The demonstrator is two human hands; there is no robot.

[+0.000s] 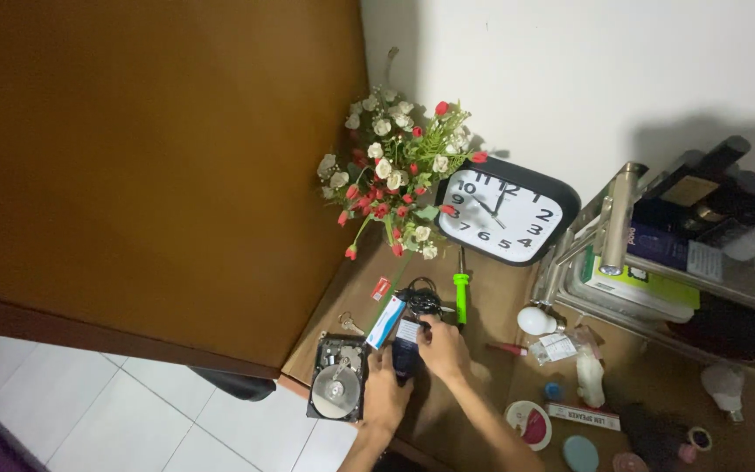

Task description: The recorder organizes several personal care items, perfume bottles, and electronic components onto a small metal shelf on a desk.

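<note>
Both forearms come in from the near edge of the brown table (482, 411) and meet over a small dark device (405, 348) with a pale label on its far end. The left hand (386, 389) is curled round the device's near end, fingers wrapped on its left side, holding it. The right hand (444, 350) lies over its right side with the fingers bent down onto it; how tightly they press cannot be told.

Just left of the device lies an opened hard drive (338, 378), its shiny round platter showing. A narrow white and blue box (385, 321) lies slanted between the drive and the device, touching the device's far left corner. A small red packet (381, 288) lies farther off. Beyond the hands sits a coil of black cable (421, 299), and just right of it a tool with a green handle (461, 293). A black-framed wall clock (505, 211) leans against the far wall beside a bunch of red and white flowers (395, 170). To the right, a white bulb (535, 320), a long white and red box (584, 417) and a round red-and-white lid (529, 423).
</note>
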